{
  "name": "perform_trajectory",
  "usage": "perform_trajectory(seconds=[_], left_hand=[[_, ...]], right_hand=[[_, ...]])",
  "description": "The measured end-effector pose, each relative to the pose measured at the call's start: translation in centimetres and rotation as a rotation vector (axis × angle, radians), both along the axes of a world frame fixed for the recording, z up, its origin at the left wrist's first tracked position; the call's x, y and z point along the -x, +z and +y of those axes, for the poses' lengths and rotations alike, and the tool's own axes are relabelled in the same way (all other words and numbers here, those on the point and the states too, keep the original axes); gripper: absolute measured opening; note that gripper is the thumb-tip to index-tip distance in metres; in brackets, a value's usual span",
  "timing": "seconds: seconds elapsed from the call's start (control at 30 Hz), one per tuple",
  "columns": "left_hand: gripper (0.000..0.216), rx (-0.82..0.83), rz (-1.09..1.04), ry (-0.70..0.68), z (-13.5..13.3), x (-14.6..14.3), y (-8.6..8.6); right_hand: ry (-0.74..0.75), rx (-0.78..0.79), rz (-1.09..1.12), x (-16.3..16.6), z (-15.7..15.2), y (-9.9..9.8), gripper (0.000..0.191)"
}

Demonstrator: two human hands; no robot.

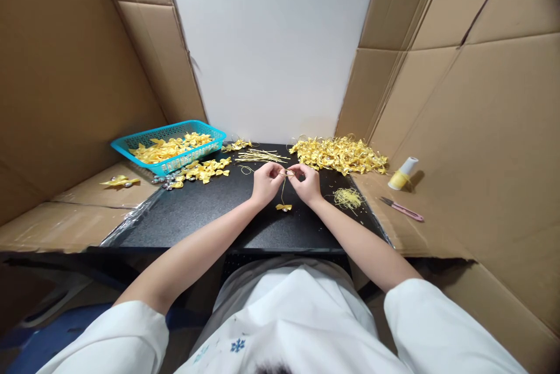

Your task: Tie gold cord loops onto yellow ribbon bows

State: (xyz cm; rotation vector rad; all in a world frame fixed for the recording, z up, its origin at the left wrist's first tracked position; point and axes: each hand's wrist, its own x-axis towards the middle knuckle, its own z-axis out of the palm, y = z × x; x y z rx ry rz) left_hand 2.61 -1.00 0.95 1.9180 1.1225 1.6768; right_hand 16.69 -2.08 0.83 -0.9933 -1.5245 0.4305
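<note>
My left hand (268, 180) and my right hand (305, 181) meet over the black tabletop, fingertips pinched close together. Between them runs a thin yellow cord (283, 189), gripped by both hands. From it a small yellow ribbon bow (284, 208) with a shiny centre hangs or lies below the hands; whether it touches the table I cannot tell. Just beyond the fingers lies a bundle of cut yellow cords (261, 156). What exactly the fingertips enclose is partly hidden by the fingers.
A blue basket (175, 165) of yellow bows stands back left, with loose bows (205, 171) before it. At back right sits a heap of corded bows (339, 154). Cord scraps (348, 198), a thread spool (403, 174) and pink-handled snips (402, 209) lie right. Cardboard walls (494, 129) flank the table.
</note>
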Motion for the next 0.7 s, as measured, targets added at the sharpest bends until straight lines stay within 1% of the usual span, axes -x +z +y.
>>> perform_trajectory(seconds=[0.13, 0.23, 0.3, 0.37, 0.43, 0.5, 0.53, 0.57, 0.63, 0.67, 0.7], left_hand=[[0.013, 0.022, 0.005, -0.033, 0.0, -0.2, -0.2], [0.013, 0.068, -0.01, -0.075, 0.2, -0.3, -0.3], [0.012, 0.102, 0.001, -0.108, 0.6, 0.0, 0.1], [0.011, 0.158, 0.071, -0.177, 1.2, 1.0, 0.7], [0.011, 0.294, 0.227, -0.293, 1.9, 2.5, 1.3], [0.008, 0.517, 0.428, -0.401, 2.4, 4.0, 1.6], [0.008, 0.61, 0.506, -0.435, 2.5, 4.5, 1.6], [0.01, 0.651, 0.541, -0.445, 2.5, 4.8, 1.4], [0.016, 0.585, 0.509, -0.398, 2.3, 4.8, 1.1], [0.018, 0.544, 0.51, -0.393, 2.1, 4.5, 1.0], [0.018, 0.531, 0.549, -0.421, 1.8, 4.1, 1.0]], right_hand=[[0.022, 0.022, -0.004, -0.2, 0.5, -0.1, 0.007], [0.057, 0.071, 0.055, -0.3, 0.8, -0.1, 0.007], [0.07, 0.111, 0.1, -0.4, 1.0, -0.1, 0.007], [0.076, 0.145, 0.131, -0.4, 1.2, -0.2, 0.008], [0.087, 0.184, 0.161, -0.4, 1.4, -0.4, 0.008], [0.103, 0.232, 0.195, -0.4, 1.6, -0.5, 0.009], [0.108, 0.256, 0.209, -0.4, 1.7, -0.6, 0.009], [0.109, 0.281, 0.217, -0.3, 1.7, -0.6, 0.009], [0.109, 0.33, 0.208, -0.2, 1.8, -0.7, 0.008], [0.112, 0.359, 0.193, -0.2, 1.7, -0.7, 0.008], [0.114, 0.388, 0.172, -0.2, 1.7, -0.7, 0.009]])
